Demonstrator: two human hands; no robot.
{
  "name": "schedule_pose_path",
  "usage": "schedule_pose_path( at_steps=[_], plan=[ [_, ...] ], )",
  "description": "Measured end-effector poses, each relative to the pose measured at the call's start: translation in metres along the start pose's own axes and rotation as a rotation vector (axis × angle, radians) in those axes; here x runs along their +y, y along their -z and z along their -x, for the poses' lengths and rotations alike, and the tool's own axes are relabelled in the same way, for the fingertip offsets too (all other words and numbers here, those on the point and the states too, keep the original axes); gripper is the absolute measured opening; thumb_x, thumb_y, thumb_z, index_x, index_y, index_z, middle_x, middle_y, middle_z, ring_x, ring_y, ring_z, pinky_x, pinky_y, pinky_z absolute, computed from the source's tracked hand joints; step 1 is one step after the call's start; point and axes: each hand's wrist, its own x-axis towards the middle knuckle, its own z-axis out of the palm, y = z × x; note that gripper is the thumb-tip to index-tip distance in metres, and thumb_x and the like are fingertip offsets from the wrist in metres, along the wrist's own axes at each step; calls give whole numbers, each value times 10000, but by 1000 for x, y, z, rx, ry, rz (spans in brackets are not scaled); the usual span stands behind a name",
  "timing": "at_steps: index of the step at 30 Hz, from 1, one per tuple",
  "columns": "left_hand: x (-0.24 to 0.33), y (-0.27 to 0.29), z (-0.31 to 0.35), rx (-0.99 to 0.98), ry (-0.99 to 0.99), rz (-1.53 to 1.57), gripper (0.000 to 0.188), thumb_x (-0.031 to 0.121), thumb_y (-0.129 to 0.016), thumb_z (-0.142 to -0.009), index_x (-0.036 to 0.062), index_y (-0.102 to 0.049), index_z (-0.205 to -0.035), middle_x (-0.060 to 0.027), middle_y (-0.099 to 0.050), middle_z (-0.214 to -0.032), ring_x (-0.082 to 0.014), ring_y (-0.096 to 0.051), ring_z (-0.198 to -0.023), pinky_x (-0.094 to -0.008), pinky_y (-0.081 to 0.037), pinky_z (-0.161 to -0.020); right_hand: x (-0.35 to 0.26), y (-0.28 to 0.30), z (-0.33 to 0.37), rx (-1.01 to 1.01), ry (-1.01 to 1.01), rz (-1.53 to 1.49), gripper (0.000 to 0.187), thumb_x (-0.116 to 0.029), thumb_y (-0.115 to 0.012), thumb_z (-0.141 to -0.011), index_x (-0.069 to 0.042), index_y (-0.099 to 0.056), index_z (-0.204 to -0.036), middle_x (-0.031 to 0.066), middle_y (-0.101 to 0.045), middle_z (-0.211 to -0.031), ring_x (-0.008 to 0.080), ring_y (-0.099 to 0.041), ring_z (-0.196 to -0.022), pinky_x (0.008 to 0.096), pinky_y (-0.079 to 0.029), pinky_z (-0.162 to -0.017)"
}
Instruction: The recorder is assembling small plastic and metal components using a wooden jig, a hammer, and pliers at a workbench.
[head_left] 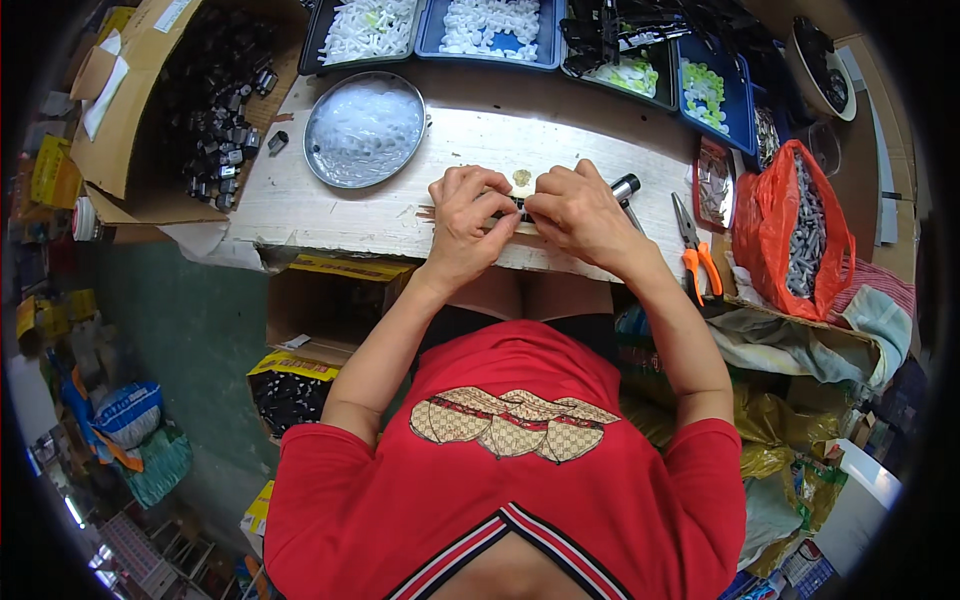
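Observation:
Over the front edge of the workbench (pixel 330 215), both hands meet at a small black part (pixel 519 204), mostly covered by fingers; its exact kind cannot be made out. My left hand (pixel 468 218) pinches its left end between thumb and fingers. My right hand (pixel 578 215) is closed on the part from the other side, its fingers bent. Just beyond the right knuckles lies a black cylindrical tool (pixel 625 187) with a shiny band. Farther right rest pliers (pixel 700 258) with orange handles.
A round metal tray (pixel 418 128) holding translucent pieces sits left of the hands. Blue bins (pixel 425 48) of small white and yellow-green parts line the back. A cardboard box (pixel 115 150) of dark metallic pieces stands left; a red plastic bag (pixel 760 230) of grey parts stands right.

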Motion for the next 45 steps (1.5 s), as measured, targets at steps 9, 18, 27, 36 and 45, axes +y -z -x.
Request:
schedule_pose_path(
  at_steps=[9, 18, 27, 36, 45],
  plan=[
    [0, -3, 0, -9, -8, 0, 89, 82, -659, -632, 87, -594, -692, 6, -561, -888, -199, -460, -940, -340, -279, -811, -13, 5, -6, -132, -11, 208, 51, -97, -579, -704, -68, -613, -727, 69, -548, -751, 209, -548, -805, 351, -356, -729],
    [7, -3, -6, -60, 62, -89, 159, 145, -677, -637, 98, -632, -782, 7, -542, -880, -194, -442, -924, -341, -270, -800, 31, 76, 69, 383, -422, -45, 88, -55, -620, -751, -16, -599, -827, 97, -544, -734, 231, -542, -686, 297, -407, -605],
    [5, 0, -8, -108, -57, -176, 165, 162, -706, -631, 142, -676, -792, 22, -542, -895, -197, -451, -932, -351, -275, -810, 139, 173, 260, 225, -1176, 742, 288, -275, -534, -844, -88, -594, -1054, 139, -573, -1046, 301, -566, -953, 389, -442, -777],
    [-57, 71, -102, 150, 93, -529, 154, 265, -670, -714, 155, -692, -820, -65, -606, -883, -250, -503, -910, -390, -347, -768, 167, 153, 286, 238, -1169, 331, 386, -181, -603, -781, -5, -551, -1120, 191, -557, -1118, 326, -524, -1043, 355, -410, -877],
    [-117, 82, -188, -145, 573, -842, 275, 319, -712, -661, 57, -693, -742, -153, -659, -842, -323, -610, -878, -416, -438, -762, 154, 152, 253, 323, -1225, 309, 243, -121, -596, -754, 11, -608, -958, 200, -624, -896, 328, -599, -858, 363, -444, -762]
  ],
)
